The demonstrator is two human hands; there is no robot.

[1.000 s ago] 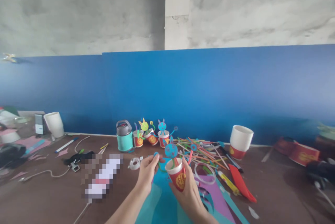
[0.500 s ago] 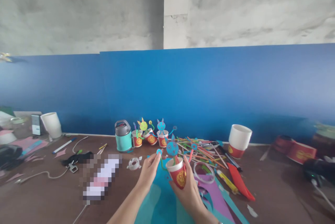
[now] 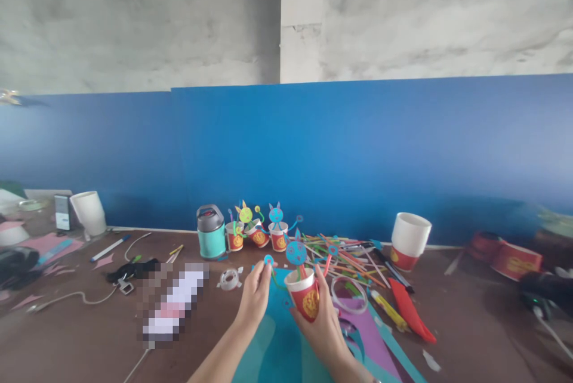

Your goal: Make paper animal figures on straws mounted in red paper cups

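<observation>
My right hand [image 3: 326, 329] is wrapped round a red-and-white paper cup [image 3: 306, 299] with a gold print, tilted slightly above the table. A blue paper head with pointed ears [image 3: 296, 252] rises from the cup. One straw arm, red, ends in a blue paper disc [image 3: 332, 250] on the right. A green straw arm [image 3: 278, 281] bends out to the left. At its tip my left hand [image 3: 255, 296] pinches a small blue paper disc [image 3: 268, 259] between thumb and fingers. Another small blue piece [image 3: 286, 303] shows low beside the cup, partly unclear.
Behind stand several finished-looking cup figures [image 3: 278, 240] and a teal flask [image 3: 212, 240]. Loose straws [image 3: 353, 258], a tape ring [image 3: 349, 295], a yellow glue tube [image 3: 389, 311] and stacked cups [image 3: 410, 240] lie rightward. A blurred-out phone [image 3: 174, 305] and clear tape [image 3: 230, 279] are leftward.
My left hand has shifted slightly left with the small disc, spreading the green straw outward. The cup in my right hand has moved very slightly right.
</observation>
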